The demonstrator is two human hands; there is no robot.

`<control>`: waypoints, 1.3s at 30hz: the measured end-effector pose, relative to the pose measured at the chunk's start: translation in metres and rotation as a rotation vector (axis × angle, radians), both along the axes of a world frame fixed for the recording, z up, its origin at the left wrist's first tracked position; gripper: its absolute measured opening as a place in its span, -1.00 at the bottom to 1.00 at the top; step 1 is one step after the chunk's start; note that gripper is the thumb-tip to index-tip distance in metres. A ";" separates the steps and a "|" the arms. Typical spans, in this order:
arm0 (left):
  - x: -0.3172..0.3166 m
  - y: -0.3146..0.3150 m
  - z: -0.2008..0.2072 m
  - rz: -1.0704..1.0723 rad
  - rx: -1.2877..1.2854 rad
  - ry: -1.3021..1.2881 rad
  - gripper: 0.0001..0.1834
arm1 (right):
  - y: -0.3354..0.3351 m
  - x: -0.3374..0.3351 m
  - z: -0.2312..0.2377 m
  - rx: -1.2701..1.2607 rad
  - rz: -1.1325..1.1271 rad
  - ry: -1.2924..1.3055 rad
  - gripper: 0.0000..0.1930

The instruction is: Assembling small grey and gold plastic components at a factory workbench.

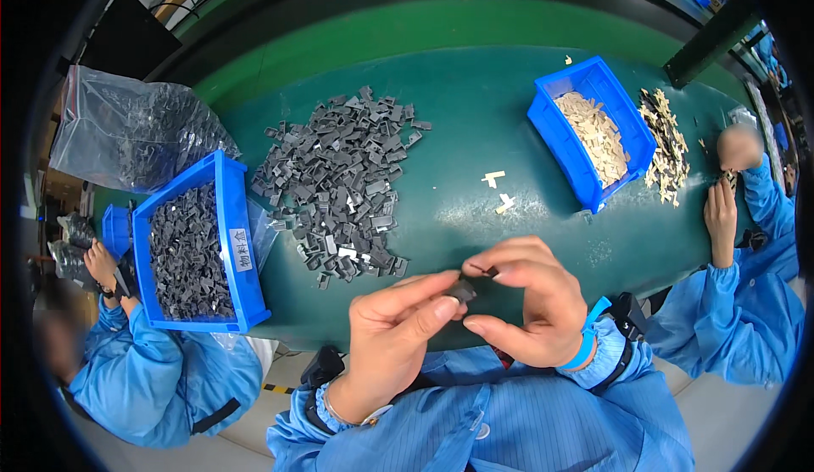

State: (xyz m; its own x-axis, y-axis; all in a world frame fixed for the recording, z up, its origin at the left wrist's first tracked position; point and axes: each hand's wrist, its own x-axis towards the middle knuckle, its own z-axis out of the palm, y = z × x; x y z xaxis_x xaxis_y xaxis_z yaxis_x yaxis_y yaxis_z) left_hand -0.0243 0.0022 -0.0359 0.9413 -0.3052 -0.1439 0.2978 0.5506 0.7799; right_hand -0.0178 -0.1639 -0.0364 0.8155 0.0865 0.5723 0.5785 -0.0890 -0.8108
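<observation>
Pinched between the thumb and forefinger of my left hand (392,328) is a small dark grey plastic part (463,291). Just right of it, my right hand (538,302) curls its fingers, with the thumb apart from the forefinger. A thin small black piece (491,272) shows among the right fingers; how they grip it is partly hidden. Both hands hover over the table's near edge. Beyond my left hand spreads a loose pile of similar dark grey plastic parts (343,179).
At left, a blue bin (254,281) holds dark parts, beside a clear plastic bag (127,128). A blue bin (551,133) of beige pieces stands right on the green table (475,107), next to a beige-and-black pile (666,145). Co-workers (161,370) (725,302) sit on both sides.
</observation>
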 end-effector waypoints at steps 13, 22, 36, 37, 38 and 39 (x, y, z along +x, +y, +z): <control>0.002 -0.002 0.002 0.057 0.275 -0.160 -0.71 | 0.002 -0.003 -0.008 0.571 0.250 0.591 -0.93; 0.002 -0.002 -0.001 0.036 0.333 -0.243 -0.70 | 0.004 -0.003 -0.007 0.557 0.217 0.602 -0.93; 0.002 -0.002 0.002 0.029 0.305 -0.234 -0.71 | 0.004 -0.002 0.000 0.472 0.178 0.589 -0.94; 0.002 -0.002 0.001 0.030 0.305 -0.235 -0.71 | 0.004 -0.002 0.000 0.452 0.173 0.576 -0.94; 0.002 -0.002 0.001 0.029 0.301 -0.236 -0.71 | 0.005 -0.002 0.000 0.452 0.174 0.575 -0.94; 0.001 -0.001 0.001 0.027 0.297 -0.236 -0.72 | 0.006 -0.002 0.000 0.439 0.162 0.563 -0.94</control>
